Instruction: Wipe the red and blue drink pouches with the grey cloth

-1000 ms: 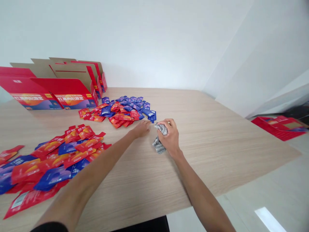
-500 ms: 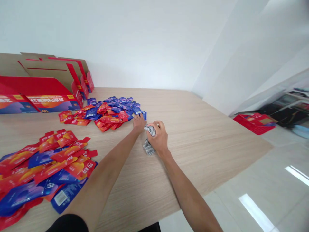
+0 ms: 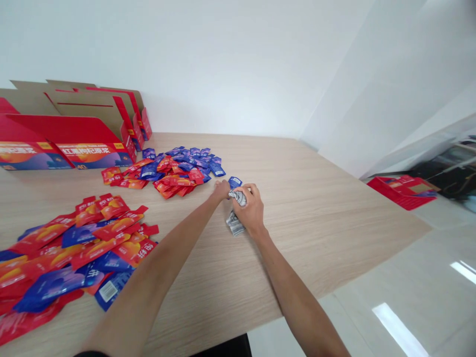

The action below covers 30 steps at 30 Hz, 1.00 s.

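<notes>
Over the middle of the table, my left hand (image 3: 222, 190) is closed on a small blue sachet (image 3: 235, 182), which sticks out past its fingertips. Right beside it, my right hand (image 3: 251, 207) grips a crumpled grey-and-white striped cloth (image 3: 235, 224); part of the cloth hangs down to the tabletop. Just left of my left hand lies a pile of small blue sachets (image 3: 193, 157) mixed with red ones (image 3: 174, 182). Nearer to me at the left, under my left forearm, larger red and blue pouches (image 3: 89, 248) lie heaped.
Open red cardboard boxes (image 3: 96, 148) stand at the back left against the white wall (image 3: 223, 64). The wooden table (image 3: 316, 213) ends at a slanting right edge. Beyond it, a red box (image 3: 401, 191) sits low near the tiled floor (image 3: 412, 277).
My left hand has drawn a blue sachet away from the pile, toward the cloth. My right hand keeps its grip on the cloth. The view has shifted slightly left.
</notes>
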Each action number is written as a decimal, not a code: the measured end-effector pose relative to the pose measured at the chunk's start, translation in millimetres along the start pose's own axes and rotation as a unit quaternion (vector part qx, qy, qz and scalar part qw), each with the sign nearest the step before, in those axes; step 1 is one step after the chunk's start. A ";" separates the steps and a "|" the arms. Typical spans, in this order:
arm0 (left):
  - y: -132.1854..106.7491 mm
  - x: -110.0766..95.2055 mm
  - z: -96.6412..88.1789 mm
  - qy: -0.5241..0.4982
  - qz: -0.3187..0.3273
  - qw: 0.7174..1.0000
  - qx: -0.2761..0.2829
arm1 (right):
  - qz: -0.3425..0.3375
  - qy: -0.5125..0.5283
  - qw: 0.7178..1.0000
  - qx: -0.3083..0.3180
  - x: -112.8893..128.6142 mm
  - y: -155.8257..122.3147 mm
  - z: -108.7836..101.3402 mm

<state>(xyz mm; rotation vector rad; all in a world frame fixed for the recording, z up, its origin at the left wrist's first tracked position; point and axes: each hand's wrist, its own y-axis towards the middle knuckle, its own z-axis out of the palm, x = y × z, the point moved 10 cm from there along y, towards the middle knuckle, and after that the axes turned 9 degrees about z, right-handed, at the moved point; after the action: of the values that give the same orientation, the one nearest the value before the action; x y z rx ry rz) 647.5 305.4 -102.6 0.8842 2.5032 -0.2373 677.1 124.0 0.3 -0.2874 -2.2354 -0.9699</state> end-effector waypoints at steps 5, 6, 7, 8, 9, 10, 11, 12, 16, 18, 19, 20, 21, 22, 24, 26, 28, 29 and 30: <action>-10.1 6.3 -2.2 -0.025 -0.036 0.999 0.027 | 0.007 0.008 1.000 -0.008 -2.4 -0.3 -1.0; -12.6 6.2 -4.1 -0.032 -0.037 0.999 0.022 | 0.006 0.010 1.000 -0.009 -2.3 -0.3 -1.3; -15.1 6.0 -6.5 -0.038 -0.038 0.998 0.014 | 0.004 0.013 1.000 -0.010 -1.9 -0.3 -1.6; -17.5 5.8 -9.2 -0.044 -0.038 0.998 0.004 | 0.002 0.015 1.000 -0.011 -1.4 -0.3 -2.1; -19.8 5.4 -12.5 -0.050 -0.037 0.998 -0.008 | 0.000 0.017 1.000 -0.012 -0.8 -0.4 -2.5; -22.0 4.9 -16.5 -0.054 -0.035 0.998 -0.022 | -0.001 0.018 1.000 -0.013 -0.4 -0.4 -3.2; -24.3 4.1 -21.2 -0.058 -0.032 0.997 -0.039 | -0.001 0.021 1.000 -0.015 -0.1 -0.3 -4.0; -26.9 3.1 -26.4 -0.061 -0.028 0.996 -0.058 | 0.000 0.025 1.000 -0.017 0.1 -0.2 -5.1; -43.8 -3.4 -52.1 -0.078 0.001 0.987 -0.142 | 0.003 0.057 0.998 -0.023 0.3 1.7 -9.4; -57.7 -7.7 -67.3 -0.088 0.028 0.979 -0.182 | 0.005 0.087 0.996 -0.028 -1.3 3.8 -11.4; -66.1 -9.7 -75.3 -0.094 0.044 0.974 -0.200 | 0.014 0.107 0.994 -0.031 -4.7 5.3 -12.0; -75.3 -11.1 -83.6 -0.100 0.061 0.969 -0.216 | 0.034 0.129 0.990 -0.032 -10.4 7.1 -11.5; -85.1 -11.7 -92.1 -0.107 0.077 0.964 -0.230 | 0.063 0.154 0.986 -0.027 -18.4 9.1 -9.0; -95.4 -11.2 -100.5 -0.113 0.092 0.959 -0.243 | 0.102 0.179 0.978 -0.015 -28.2 10.7 -4.3; -116.7 -6.9 -116.4 -0.122 0.113 0.950 -0.263 | 0.191 0.230 0.953 0.038 -47.6 10.9 12.5; -138.6 1.4 -131.0 -0.138 0.126 0.939 -0.289 | 0.249 0.269 0.924 0.106 -56.0 7.3 30.7; -160.5 14.5 -142.1 -0.194 0.132 0.916 -0.325 | 0.264 0.289 0.906 0.158 -52.5 3.0 41.9; -170.3 22.9 -144.7 -0.237 0.128 0.900 -0.341 | 0.254 0.292 0.904 0.181 -46.1 1.1 45.4; -179.0 31.8 -144.7 -0.286 0.121 0.883 -0.354 | 0.234 0.291 0.905 0.206 -37.4 -1.3 48.4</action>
<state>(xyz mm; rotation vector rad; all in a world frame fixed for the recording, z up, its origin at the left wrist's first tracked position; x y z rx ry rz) 458.9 228.5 9.4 0.6658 1.6968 0.4249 680.5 160.0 -49.1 -0.2775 -1.6456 -0.2555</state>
